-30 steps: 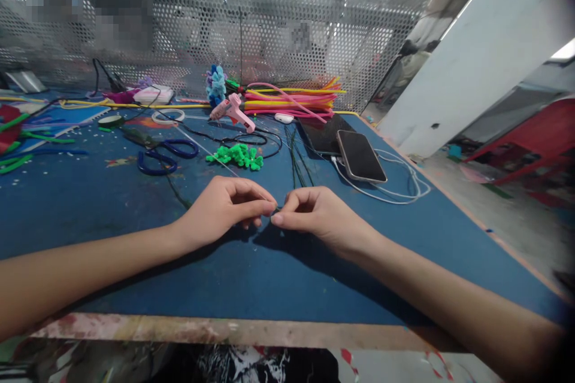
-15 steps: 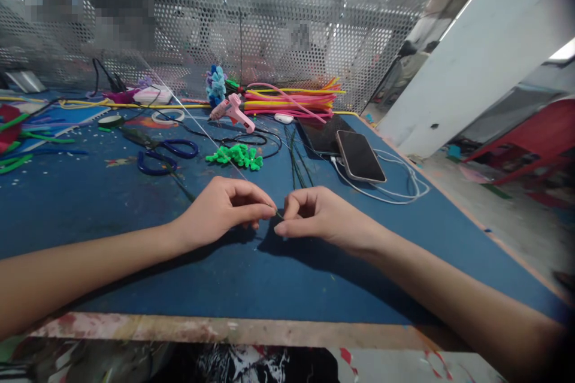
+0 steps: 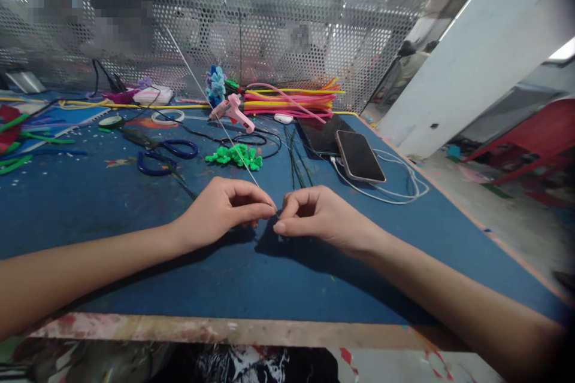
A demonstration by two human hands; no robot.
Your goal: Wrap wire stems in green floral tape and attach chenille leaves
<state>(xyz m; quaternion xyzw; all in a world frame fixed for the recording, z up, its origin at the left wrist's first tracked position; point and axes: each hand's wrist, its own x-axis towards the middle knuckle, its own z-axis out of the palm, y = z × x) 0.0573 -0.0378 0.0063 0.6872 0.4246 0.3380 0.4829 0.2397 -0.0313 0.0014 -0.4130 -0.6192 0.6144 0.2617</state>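
My left hand (image 3: 227, 209) is closed in a pinch on a thin white wire (image 3: 191, 69), which slants up and to the left from my fingertips. Close against it, my right hand (image 3: 317, 215) pinches the short dark end of the wire between thumb and forefinger. Behind my left hand a thin dark green strand (image 3: 185, 184) runs up toward the scissors; whether that hand holds it I cannot tell. Just beyond my hands lies a bright green fuzzy pipe-cleaner piece (image 3: 236, 157). Several dark green stems (image 3: 296, 158) lie past my right hand.
Blue-handled scissors (image 3: 166, 155) lie at left. A pink glue gun (image 3: 233, 112), a blue fuzzy flower (image 3: 216, 85) and a bundle of pink and yellow pipe cleaners (image 3: 290, 100) sit at the back by a perforated metal screen (image 3: 269, 18). A phone (image 3: 360, 155) with a white cable lies at right.
The white wire's far end has swung up and slightly right, so it stands steeper. My right fingertips have shifted slightly left, closer to my left fingertips.
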